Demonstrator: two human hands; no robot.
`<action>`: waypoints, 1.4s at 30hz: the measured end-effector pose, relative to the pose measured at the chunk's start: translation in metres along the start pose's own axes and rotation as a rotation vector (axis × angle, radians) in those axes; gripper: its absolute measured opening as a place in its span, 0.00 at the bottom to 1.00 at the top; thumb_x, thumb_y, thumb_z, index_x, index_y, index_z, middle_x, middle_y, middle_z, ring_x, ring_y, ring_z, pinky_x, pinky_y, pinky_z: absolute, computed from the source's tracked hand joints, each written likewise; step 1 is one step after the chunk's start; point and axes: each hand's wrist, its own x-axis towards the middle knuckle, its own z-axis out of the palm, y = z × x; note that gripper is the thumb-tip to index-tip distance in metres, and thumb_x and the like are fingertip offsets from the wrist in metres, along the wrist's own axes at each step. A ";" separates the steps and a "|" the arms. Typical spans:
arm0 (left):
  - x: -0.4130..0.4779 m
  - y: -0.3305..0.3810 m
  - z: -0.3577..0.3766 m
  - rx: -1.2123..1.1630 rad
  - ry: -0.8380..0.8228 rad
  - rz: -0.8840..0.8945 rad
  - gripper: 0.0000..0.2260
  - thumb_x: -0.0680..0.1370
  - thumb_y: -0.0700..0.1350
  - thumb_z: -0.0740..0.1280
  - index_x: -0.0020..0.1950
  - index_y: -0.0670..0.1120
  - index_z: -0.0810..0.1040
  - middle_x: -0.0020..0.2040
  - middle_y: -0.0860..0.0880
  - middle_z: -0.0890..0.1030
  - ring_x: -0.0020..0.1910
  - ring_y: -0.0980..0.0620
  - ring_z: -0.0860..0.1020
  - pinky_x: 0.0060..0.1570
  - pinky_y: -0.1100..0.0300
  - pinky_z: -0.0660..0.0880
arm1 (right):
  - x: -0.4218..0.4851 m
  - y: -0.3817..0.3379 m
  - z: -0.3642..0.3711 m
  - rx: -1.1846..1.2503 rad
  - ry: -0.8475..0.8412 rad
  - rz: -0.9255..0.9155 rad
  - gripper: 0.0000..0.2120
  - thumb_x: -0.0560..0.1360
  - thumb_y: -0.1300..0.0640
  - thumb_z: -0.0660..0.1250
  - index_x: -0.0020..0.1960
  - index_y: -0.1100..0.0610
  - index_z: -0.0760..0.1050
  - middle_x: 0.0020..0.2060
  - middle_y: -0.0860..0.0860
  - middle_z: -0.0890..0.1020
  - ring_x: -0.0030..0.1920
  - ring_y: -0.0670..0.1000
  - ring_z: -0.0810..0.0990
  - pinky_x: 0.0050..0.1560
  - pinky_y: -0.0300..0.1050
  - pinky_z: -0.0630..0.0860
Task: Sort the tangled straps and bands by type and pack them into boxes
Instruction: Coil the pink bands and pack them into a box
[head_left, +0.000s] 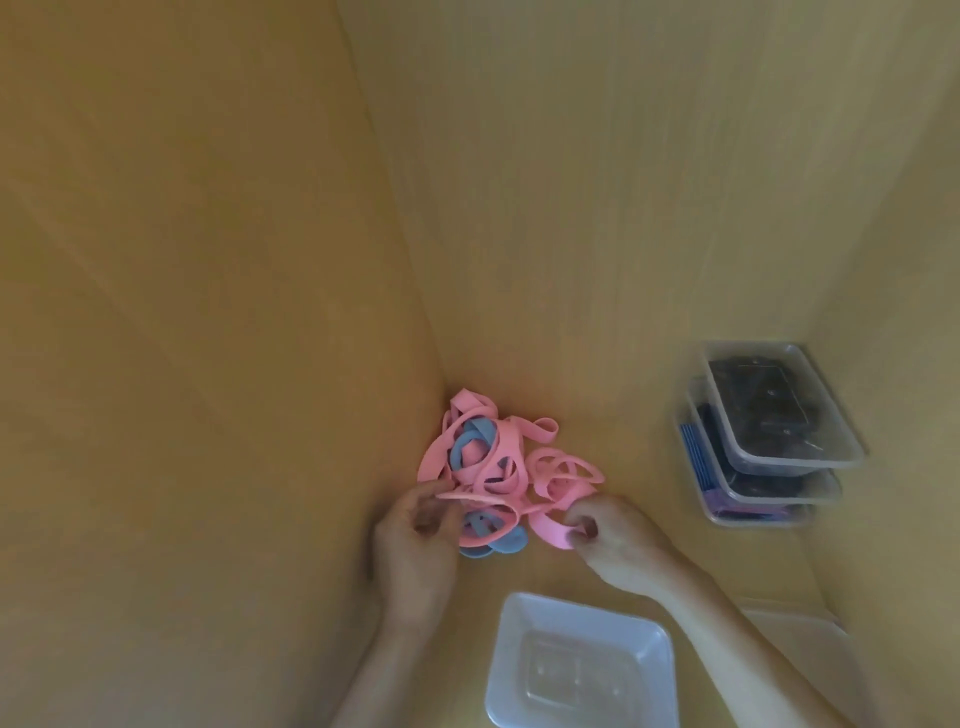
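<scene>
Tangled pink and blue bands lie on the bench, the left hand and right hand each pinching a pink one, a clear box nearer.

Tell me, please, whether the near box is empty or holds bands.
Empty: through the open top of the box only its bare bottom shows. The bands lie tangled outside it.

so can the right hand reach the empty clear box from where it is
Probably yes: the clear box sits open just nearer than the right hand, nothing between them. That hand pinches a pink band that looks tangled with others.
</scene>
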 end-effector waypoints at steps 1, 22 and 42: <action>0.001 0.002 0.000 0.022 0.028 0.011 0.11 0.75 0.35 0.72 0.47 0.52 0.84 0.39 0.57 0.85 0.38 0.61 0.82 0.37 0.72 0.74 | 0.000 0.000 -0.005 0.043 0.042 -0.019 0.15 0.76 0.55 0.69 0.36 0.39 0.74 0.37 0.38 0.76 0.38 0.41 0.76 0.37 0.33 0.70; 0.010 0.093 -0.006 -0.087 -0.043 0.009 0.05 0.80 0.41 0.69 0.44 0.45 0.82 0.39 0.50 0.86 0.37 0.57 0.83 0.35 0.65 0.78 | 0.048 0.042 -0.001 0.223 0.167 0.498 0.16 0.75 0.45 0.68 0.50 0.58 0.77 0.39 0.54 0.84 0.39 0.55 0.83 0.33 0.44 0.74; 0.038 0.148 -0.009 -0.191 -0.103 0.085 0.06 0.81 0.40 0.68 0.51 0.38 0.82 0.41 0.45 0.85 0.40 0.55 0.84 0.43 0.65 0.80 | 0.039 -0.070 -0.098 0.963 0.271 -0.083 0.13 0.74 0.71 0.68 0.44 0.53 0.81 0.37 0.46 0.85 0.41 0.45 0.83 0.43 0.36 0.75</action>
